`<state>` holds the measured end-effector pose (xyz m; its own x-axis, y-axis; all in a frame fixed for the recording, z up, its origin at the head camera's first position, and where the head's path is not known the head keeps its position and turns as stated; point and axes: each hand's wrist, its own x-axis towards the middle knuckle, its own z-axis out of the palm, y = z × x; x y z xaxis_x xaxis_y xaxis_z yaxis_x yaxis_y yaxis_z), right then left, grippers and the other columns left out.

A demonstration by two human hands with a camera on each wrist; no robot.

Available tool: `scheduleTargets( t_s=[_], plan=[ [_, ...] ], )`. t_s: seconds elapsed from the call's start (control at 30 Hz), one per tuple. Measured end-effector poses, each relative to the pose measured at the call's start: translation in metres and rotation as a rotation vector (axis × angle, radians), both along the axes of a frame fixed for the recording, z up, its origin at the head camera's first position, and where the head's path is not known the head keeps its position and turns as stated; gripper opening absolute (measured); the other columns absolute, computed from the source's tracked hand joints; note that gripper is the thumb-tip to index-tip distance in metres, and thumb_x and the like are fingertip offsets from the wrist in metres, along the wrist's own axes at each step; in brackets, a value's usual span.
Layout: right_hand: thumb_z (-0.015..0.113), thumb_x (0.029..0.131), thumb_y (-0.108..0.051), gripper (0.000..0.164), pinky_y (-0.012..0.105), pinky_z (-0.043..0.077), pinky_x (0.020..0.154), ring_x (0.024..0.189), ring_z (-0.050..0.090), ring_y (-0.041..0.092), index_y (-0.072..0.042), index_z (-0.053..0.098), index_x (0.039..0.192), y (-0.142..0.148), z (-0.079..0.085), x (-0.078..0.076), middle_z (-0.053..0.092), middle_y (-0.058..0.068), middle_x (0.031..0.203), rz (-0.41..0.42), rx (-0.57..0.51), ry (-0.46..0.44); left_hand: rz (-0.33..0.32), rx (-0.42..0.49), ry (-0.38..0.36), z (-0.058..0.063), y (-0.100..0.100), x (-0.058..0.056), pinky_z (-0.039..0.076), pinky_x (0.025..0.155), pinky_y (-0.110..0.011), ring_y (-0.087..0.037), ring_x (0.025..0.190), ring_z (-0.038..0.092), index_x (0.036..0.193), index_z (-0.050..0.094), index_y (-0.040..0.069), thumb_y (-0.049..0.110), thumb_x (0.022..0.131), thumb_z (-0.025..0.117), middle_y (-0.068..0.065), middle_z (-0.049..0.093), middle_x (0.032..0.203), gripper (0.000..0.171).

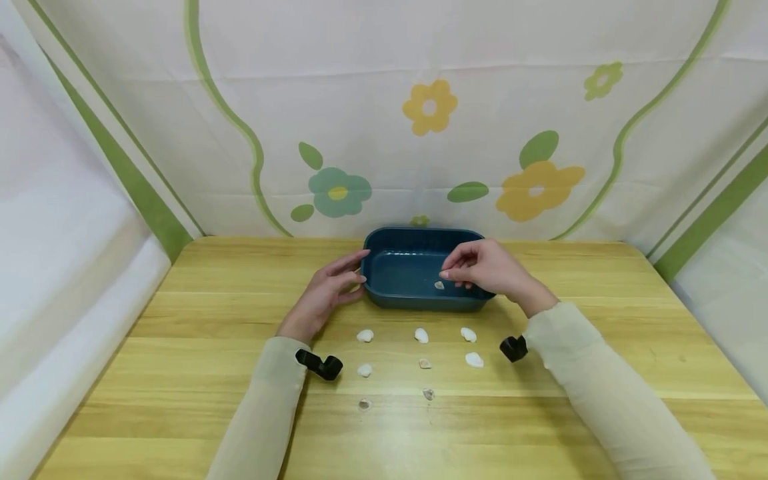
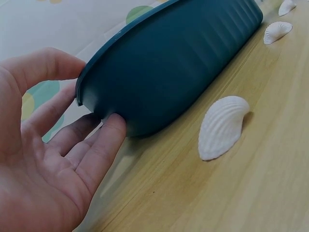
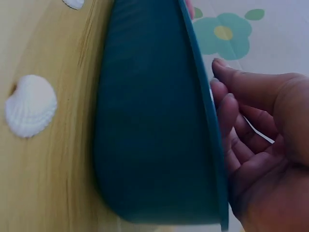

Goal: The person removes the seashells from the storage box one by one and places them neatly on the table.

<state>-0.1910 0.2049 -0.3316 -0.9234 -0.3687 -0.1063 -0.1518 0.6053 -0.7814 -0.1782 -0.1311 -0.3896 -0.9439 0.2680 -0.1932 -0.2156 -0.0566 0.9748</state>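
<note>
My left hand [image 1: 327, 293] stands at the left end of a dark teal plastic basin [image 1: 420, 303], its fingertips touching the rim and the outer wall. Over the basin's right half hangs my right hand [image 1: 489, 267], fingers bent and thumb close to the index finger. A small brownish-white seashell [image 1: 439, 285] shows just below those fingertips, within the basin's outline; I cannot tell whether they pinch it. In the right wrist view, the right fingertips [image 3: 227, 104] are right at the rim. In front of the basin, white ribbed seashells [image 2: 224, 128] lie on the table.
Several shells stand in loose rows on the wooden table [image 1: 240, 307], such as a white shell [image 1: 474, 360] at the right and a brownish shell [image 1: 429, 394] at the front. Behind the basin rises a flowered cloth [image 1: 372, 120]. Black wrist cameras [image 1: 327, 367] jut from both sleeves.
</note>
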Motion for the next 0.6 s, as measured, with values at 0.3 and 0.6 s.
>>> scheduleTargets(
  t_s=[0.3, 0.6],
  plan=[
    [0.079, 0.1, -0.021, 0.01, 0.039, 0.064, 0.076, 0.083, 0.072, 0.024, -0.012, 0.081, 0.104, -0.013, -0.011, -0.021, 0.08, 0.012, 0.098, 0.026, 0.081, -0.047, 0.005, -0.007, 0.002, 0.001, 0.0, 0.0, 0.054, 0.115, -0.041, -0.024, 0.136, 0.058, 0.156, 0.06, 0.028, 0.012, 0.104, 0.062, 0.006, 0.044, 0.17, 0.054],
    [0.085, 0.093, -0.018, 0.01, 0.036, 0.059, 0.079, 0.076, 0.068, 0.016, -0.01, 0.08, 0.097, -0.02, -0.018, -0.033, 0.078, 0.002, 0.085, 0.054, 0.282, -0.023, 0.004, 0.0, 0.006, -0.002, -0.001, -0.001, 0.052, 0.117, -0.044, -0.024, 0.144, 0.054, 0.155, 0.06, 0.028, 0.012, 0.103, 0.064, 0.007, 0.044, 0.17, 0.054]
  ],
)
